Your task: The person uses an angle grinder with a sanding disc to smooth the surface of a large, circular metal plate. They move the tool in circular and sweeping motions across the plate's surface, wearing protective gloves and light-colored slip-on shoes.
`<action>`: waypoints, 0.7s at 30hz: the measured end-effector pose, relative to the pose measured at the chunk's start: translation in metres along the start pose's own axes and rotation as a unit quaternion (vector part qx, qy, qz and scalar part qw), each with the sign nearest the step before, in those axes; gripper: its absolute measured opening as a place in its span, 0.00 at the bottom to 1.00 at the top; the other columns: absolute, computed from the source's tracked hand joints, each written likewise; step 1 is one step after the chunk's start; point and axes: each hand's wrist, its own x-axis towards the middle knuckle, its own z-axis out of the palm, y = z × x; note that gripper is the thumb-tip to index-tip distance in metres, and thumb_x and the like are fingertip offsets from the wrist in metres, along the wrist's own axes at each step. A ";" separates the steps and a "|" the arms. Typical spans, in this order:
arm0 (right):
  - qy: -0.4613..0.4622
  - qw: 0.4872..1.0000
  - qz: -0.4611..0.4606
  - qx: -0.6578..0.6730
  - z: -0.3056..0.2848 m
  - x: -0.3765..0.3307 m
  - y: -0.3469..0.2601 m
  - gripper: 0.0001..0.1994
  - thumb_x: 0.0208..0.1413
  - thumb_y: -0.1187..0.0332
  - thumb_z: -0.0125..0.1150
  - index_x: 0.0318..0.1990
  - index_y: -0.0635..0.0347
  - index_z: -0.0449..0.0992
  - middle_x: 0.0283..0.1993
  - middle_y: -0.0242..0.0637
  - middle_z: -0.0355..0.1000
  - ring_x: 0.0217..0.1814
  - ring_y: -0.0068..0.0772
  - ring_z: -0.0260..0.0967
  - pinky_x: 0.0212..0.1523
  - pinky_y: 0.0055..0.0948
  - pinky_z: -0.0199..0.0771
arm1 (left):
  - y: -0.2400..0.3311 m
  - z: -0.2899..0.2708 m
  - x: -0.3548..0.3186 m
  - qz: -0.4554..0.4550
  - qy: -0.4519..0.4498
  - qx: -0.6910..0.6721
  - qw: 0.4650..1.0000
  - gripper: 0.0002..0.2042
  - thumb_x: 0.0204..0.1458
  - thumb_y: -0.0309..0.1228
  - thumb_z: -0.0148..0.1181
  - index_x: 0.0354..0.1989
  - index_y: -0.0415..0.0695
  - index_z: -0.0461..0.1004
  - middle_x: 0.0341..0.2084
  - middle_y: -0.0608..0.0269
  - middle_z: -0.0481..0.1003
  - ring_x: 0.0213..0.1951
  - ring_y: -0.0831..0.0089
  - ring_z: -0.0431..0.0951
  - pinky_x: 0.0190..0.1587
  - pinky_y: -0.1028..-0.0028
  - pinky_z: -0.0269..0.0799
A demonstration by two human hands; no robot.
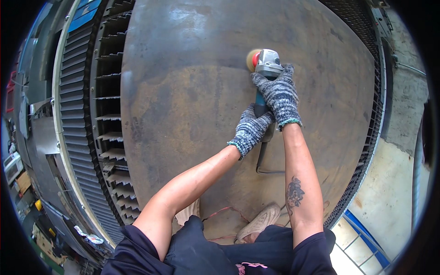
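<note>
An angle grinder (268,64) with a silver head and a teal and black body is held in both my gloved hands. My right hand (280,94) wraps round the body just behind the head. Lower down, my left hand (253,126) grips the rear of the body. Both gloves are grey and white knit with green cuffs. The round tan disc (250,59) with a red centre is blurred, on the grinder's left side, at the surface of a large steel plate (183,105). Whether the disc touches the plate I cannot tell.
A dark cord (262,158) runs from the grinder across the plate; a thin red cord (224,209) lies near my shoe (261,222). Toothed metal slats (112,117) line the plate's left side, with a ribbed cover (80,91) beyond. Dark grating (366,151) borders the right.
</note>
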 end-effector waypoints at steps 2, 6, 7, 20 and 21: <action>-0.038 0.999 0.024 0.017 -0.008 0.010 0.018 0.63 0.45 0.39 0.75 0.79 0.65 0.43 0.71 0.61 0.65 0.72 0.55 0.67 0.70 0.46 0.68 | -0.002 0.012 0.006 -0.013 -0.025 0.021 0.999 0.25 0.52 0.41 0.71 0.53 0.36 0.74 0.42 0.52 0.82 0.44 0.65 0.81 0.52 0.64 0.76; 0.018 0.997 0.037 0.061 -0.015 0.034 0.073 0.62 0.44 0.41 0.77 0.78 0.66 0.46 0.70 0.61 0.65 0.71 0.54 0.68 0.69 0.45 0.69 | -0.012 0.045 0.022 -0.021 -0.083 0.082 0.993 0.29 0.50 0.47 0.73 0.51 0.37 0.75 0.38 0.54 0.82 0.40 0.65 0.81 0.48 0.65 0.76; 0.029 0.996 0.063 0.056 -0.020 0.034 0.077 0.61 0.43 0.42 0.77 0.77 0.66 0.48 0.70 0.60 0.65 0.71 0.53 0.68 0.69 0.44 0.69 | -0.012 0.049 0.023 -0.017 -0.095 0.082 0.992 0.30 0.49 0.50 0.73 0.51 0.37 0.75 0.36 0.55 0.81 0.38 0.66 0.81 0.46 0.65 0.76; 0.067 0.987 0.103 0.106 -0.041 0.041 0.147 0.53 0.41 0.46 0.80 0.69 0.67 0.58 0.61 0.57 0.74 0.62 0.53 0.76 0.61 0.44 0.76 | -0.024 0.097 0.022 -0.071 -0.166 0.135 0.974 0.31 0.49 0.50 0.73 0.53 0.39 0.75 0.38 0.57 0.82 0.38 0.70 0.81 0.45 0.68 0.77; 0.075 0.985 0.107 0.115 -0.038 0.035 0.152 0.52 0.41 0.47 0.80 0.69 0.67 0.58 0.61 0.57 0.74 0.62 0.53 0.76 0.60 0.44 0.76 | -0.025 0.096 0.019 -0.080 -0.176 0.137 0.971 0.31 0.48 0.51 0.73 0.53 0.39 0.75 0.38 0.57 0.82 0.38 0.70 0.81 0.45 0.68 0.77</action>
